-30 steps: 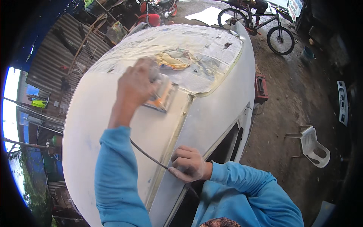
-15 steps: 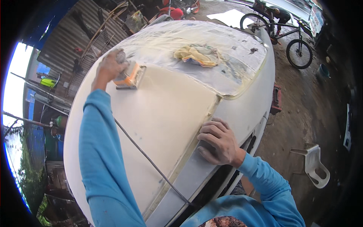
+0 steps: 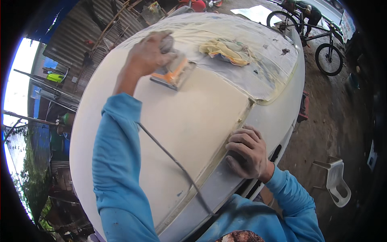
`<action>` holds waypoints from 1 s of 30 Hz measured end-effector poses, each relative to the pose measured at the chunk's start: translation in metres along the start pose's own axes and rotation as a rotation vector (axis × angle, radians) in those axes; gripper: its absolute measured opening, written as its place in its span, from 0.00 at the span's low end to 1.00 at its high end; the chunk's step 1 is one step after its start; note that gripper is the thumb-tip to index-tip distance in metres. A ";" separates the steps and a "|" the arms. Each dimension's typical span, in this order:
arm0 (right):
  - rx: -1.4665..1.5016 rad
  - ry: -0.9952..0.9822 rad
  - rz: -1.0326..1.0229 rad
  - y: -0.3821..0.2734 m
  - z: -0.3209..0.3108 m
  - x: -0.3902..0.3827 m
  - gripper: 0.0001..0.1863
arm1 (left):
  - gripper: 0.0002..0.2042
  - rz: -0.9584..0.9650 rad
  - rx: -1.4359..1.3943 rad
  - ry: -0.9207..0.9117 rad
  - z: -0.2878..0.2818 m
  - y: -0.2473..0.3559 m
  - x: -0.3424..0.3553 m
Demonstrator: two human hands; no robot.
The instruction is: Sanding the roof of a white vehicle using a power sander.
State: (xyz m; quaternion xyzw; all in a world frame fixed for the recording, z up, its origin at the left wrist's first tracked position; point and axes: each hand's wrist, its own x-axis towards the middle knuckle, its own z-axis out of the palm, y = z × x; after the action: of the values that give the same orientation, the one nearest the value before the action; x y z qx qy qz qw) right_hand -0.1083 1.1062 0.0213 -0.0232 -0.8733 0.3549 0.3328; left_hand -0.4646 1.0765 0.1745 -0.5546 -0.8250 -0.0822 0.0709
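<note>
Blue cloth sleeves (image 3: 117, 161) covered both my forearms. Just ahead of my waist, a thin dark grey cable (image 3: 174, 161) slanted across the broad, curved, cream-white car panel (image 3: 209, 105) and over its seam. Trouble could start there, I judged: if the cable caught on that ridge or under my sleeve, it could jerk the tool aside and mark the smooth surface.

My right hand (image 3: 248, 153) rested just beside the seam, fingers loosely curled; whether anything lay in the dark hollow beneath them, I could not tell. Farther out, my left hand (image 3: 149, 54) was closed around the top of a blocky orange-and-grey hand sander (image 3: 177, 72). Its rectangular base was at the panel's far part, touching or barely above; blur hid which. Just beyond lay whitish masking sheeting (image 3: 274, 76), stained yellow, whose edge the base could snag and tear if I reached too far. On it sat a crumpled yellow cloth (image 3: 225, 50). Well apart, a white plastic chair (image 3: 334, 173) was on the brown ground.
</note>
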 end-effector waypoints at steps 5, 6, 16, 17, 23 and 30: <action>-0.008 0.003 -0.005 0.000 0.001 0.000 0.15 | 0.33 0.124 -0.081 -0.015 0.002 0.058 -0.015; -0.014 -0.005 -0.007 0.000 0.001 0.000 0.15 | 0.33 0.111 -0.079 -0.032 0.003 0.056 -0.013; -0.011 0.000 -0.014 0.003 0.002 0.000 0.17 | 0.36 -0.295 0.075 -0.009 0.005 -0.101 0.046; -0.004 0.006 -0.010 0.002 0.002 0.000 0.17 | 0.36 -0.330 0.080 -0.002 0.005 -0.105 0.045; -0.015 0.000 -0.007 0.000 0.001 0.001 0.16 | 0.35 -0.061 0.111 0.021 0.005 -0.035 0.017; -0.031 0.016 -0.032 -0.001 0.002 -0.001 0.16 | 0.34 0.174 -0.034 -0.053 0.005 0.113 -0.034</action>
State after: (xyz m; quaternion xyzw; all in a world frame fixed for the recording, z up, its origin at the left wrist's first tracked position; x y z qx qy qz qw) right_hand -0.1090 1.1040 0.0204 -0.0175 -0.8763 0.3359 0.3450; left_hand -0.3478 1.0889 0.1695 -0.6272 -0.7738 -0.0749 0.0466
